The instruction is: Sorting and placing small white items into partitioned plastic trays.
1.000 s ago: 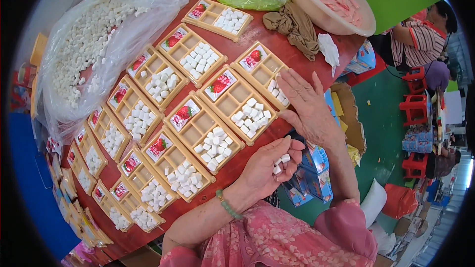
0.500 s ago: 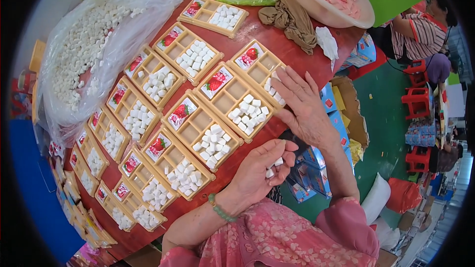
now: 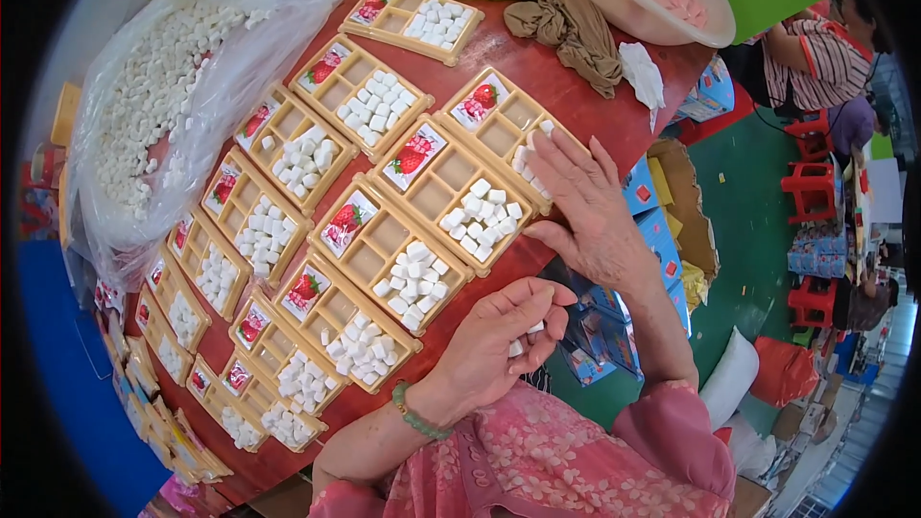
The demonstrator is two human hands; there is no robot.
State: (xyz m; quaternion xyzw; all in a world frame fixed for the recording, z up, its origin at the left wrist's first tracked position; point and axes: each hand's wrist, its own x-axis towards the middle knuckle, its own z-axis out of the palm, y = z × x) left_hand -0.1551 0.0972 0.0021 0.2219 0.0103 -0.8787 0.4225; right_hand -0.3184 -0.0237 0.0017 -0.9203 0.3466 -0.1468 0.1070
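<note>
Tan partitioned trays stand in slanting rows, each with a strawberry-printed packet and a heap of small white marshmallows. My right hand (image 3: 587,216) lies with fingers stretched out over the marshmallows (image 3: 526,158) in the end tray (image 3: 499,139), partly hiding them. Closer to me, my left hand (image 3: 499,331), with a green bead bracelet (image 3: 417,412) at its wrist, is curled closed around a few marshmallows (image 3: 518,346); two show between the fingers. The neighbouring tray (image 3: 449,177) has its large compartment heaped with marshmallows (image 3: 483,219).
A clear plastic bag (image 3: 158,105) of loose marshmallows lies at the left of the red table (image 3: 499,29). Behind are a bowl (image 3: 712,31) of pink pieces, a brown cloth (image 3: 566,29) and a white tissue (image 3: 643,77). Blue boxes (image 3: 657,245) stand at the right; people sit beyond.
My left hand has shifted slightly down and left, still closed on the marshmallows. My right fingers have moved a little over the end tray, and a marshmallow now shows above them.
</note>
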